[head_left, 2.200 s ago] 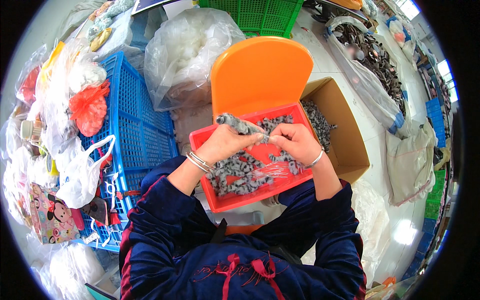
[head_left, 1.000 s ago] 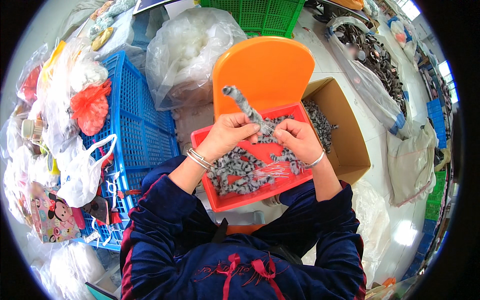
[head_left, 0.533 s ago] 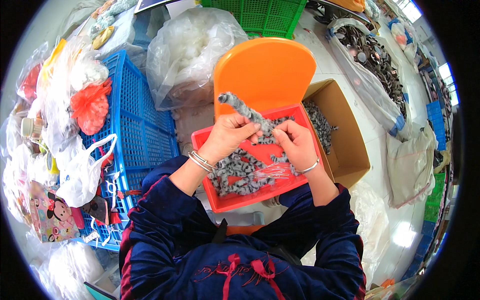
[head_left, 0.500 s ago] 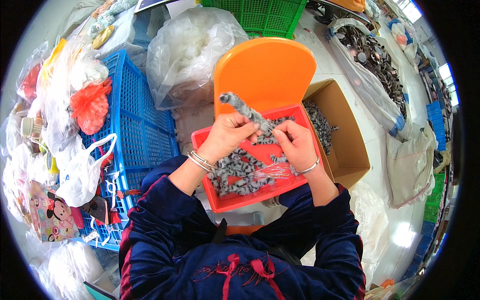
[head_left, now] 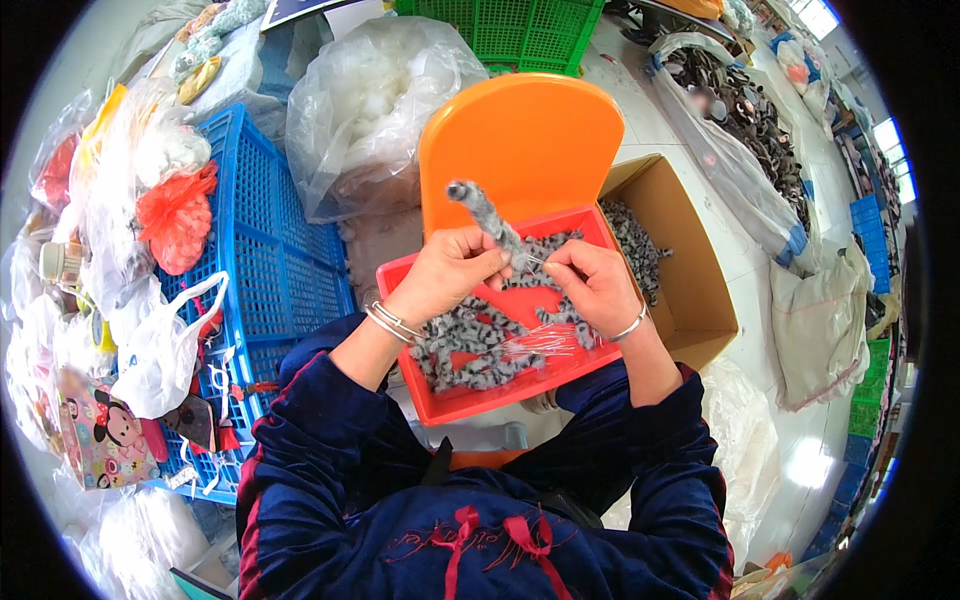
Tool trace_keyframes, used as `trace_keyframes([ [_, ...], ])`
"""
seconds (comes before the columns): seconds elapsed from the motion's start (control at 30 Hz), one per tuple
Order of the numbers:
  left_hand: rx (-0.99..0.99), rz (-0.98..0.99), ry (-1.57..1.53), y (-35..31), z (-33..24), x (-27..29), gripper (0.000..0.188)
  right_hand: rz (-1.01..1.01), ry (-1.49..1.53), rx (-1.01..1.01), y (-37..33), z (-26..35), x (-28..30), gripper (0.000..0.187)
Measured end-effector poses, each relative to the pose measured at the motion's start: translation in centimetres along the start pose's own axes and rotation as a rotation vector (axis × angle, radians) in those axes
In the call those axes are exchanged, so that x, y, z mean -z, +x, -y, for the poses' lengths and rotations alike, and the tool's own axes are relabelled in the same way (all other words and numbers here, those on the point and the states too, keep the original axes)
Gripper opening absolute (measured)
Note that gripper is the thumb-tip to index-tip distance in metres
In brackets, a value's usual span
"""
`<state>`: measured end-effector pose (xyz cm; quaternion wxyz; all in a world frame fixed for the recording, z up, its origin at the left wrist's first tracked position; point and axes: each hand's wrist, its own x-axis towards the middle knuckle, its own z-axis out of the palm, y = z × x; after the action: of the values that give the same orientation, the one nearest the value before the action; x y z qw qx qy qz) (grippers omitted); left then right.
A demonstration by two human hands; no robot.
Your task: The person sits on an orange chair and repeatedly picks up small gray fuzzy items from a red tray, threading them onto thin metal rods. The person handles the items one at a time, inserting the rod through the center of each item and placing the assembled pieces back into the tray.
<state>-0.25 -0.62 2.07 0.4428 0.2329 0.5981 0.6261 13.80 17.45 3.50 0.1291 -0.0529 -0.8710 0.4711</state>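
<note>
Crowded workroom floor; above the red tray (head_left: pixel 480 400), left hand (head_left: pixel 445 275) pinches a furry grey tail (head_left: pixel 487 218) slanting up-left, right hand (head_left: pixel 595 285) pinching at its lower end

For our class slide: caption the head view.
Both hands hold a grey furry strip over a red tray.

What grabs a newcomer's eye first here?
Dead centre, the left hand holds up a fuzzy grey spotted plush strip while the right hand pinches by its lower end, over a red plastic tray of similar pieces. Behind stands a bright orange chair back; left, a blue plastic crate.
</note>
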Motion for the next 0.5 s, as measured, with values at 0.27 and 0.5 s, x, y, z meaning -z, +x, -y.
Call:
trace_keyframes([
  [0.27,-0.090,0.013,-0.013,0.4,1.3,0.4,0.015,-0.014,-0.017,-0.062,-0.1,0.1,-0.9,0.007],
  [0.5,-0.133,-0.047,0.232,0.0,0.7,-0.1,0.013,-0.081,-0.185,0.014,-0.4,0.7,-1.3,0.007],
])
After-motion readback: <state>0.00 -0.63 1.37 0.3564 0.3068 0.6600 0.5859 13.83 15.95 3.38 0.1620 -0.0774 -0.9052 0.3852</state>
